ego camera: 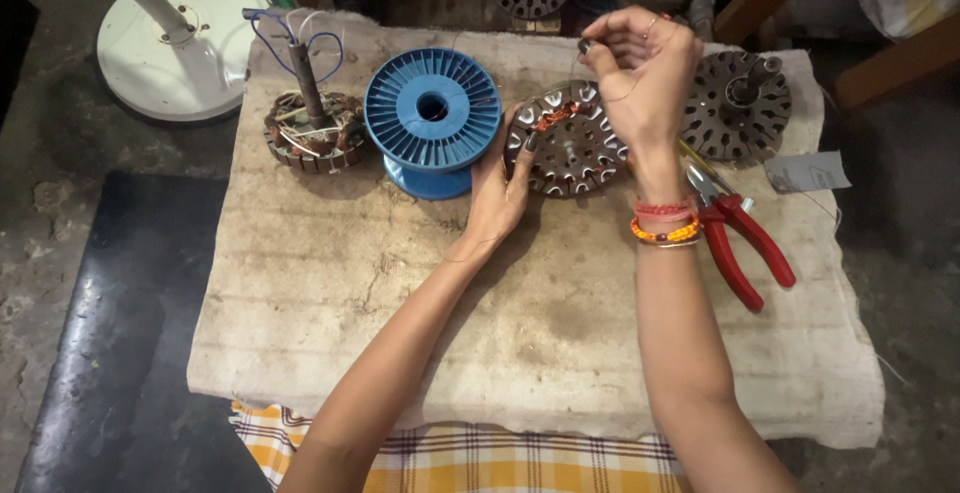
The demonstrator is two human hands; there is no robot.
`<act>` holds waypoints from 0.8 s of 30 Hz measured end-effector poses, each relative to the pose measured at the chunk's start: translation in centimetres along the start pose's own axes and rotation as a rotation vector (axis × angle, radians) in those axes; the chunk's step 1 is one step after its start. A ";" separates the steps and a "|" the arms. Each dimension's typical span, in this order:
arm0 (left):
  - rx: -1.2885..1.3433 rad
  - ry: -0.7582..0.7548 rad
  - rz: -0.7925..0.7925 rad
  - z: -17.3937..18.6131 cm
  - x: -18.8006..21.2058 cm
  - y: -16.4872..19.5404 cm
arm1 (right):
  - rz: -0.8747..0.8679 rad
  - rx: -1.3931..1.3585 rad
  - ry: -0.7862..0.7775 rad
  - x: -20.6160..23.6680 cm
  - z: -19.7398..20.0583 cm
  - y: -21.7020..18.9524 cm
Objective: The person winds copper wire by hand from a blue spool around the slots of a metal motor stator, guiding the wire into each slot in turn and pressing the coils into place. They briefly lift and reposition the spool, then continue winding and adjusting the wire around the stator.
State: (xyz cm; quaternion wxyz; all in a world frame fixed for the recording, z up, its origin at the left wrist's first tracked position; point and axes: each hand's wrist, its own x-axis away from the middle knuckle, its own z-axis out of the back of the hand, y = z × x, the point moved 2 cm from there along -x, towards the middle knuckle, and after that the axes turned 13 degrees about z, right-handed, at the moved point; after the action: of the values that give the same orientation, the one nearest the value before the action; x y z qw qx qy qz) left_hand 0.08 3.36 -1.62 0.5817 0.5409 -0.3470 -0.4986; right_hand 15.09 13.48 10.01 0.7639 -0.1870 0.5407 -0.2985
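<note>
Stator core (572, 153) under left hand (497, 193), right hand (645, 78) w/ thin wire above.

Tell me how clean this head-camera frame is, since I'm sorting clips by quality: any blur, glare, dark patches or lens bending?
Head view: the round slotted metal stator and both hands, left hand and right hand, are sharp; light is soft and even on the pale stone slab, with faint shadows under the forearms; no glare on the blue plastic spool; top edge and corners fall dark; the slab's edges bow slightly, wide-angle distortion.

We look steeply down from head height, close over the desk (300, 283), facing its far edge.
</note>
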 end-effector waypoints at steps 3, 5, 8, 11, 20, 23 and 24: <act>0.003 -0.001 0.040 0.0 0.0 0.0 | -0.029 0.127 -0.113 -0.1 0.0 -0.2; -0.016 0.010 0.046 0.1 0.0 0.1 | -0.084 0.174 -0.198 -0.1 -0.2 -0.3; -0.014 0.007 0.043 0.2 -0.1 0.3 | -0.086 0.224 -0.305 0.0 -0.5 -0.8; -0.006 -0.003 0.057 0.3 0.1 0.3 | -0.091 0.236 -0.338 0.2 -0.6 -1.2; -0.038 0.028 0.029 0.2 0.0 0.1 | 0.104 0.266 -0.253 0.0 -0.8 -1.5; -0.026 0.019 0.021 0.2 0.1 0.0 | 0.126 0.290 -0.269 0.0 -1.0 -1.9; -0.018 0.014 0.019 0.2 0.1 0.0 | 0.114 0.283 -0.268 -0.1 -1.1 -2.0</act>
State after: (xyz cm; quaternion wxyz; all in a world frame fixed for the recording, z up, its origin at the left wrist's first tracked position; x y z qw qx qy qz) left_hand -0.12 3.23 -1.54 0.5938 0.5358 -0.3435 -0.4922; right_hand 13.58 12.03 10.92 0.8633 -0.0848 0.3965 -0.3005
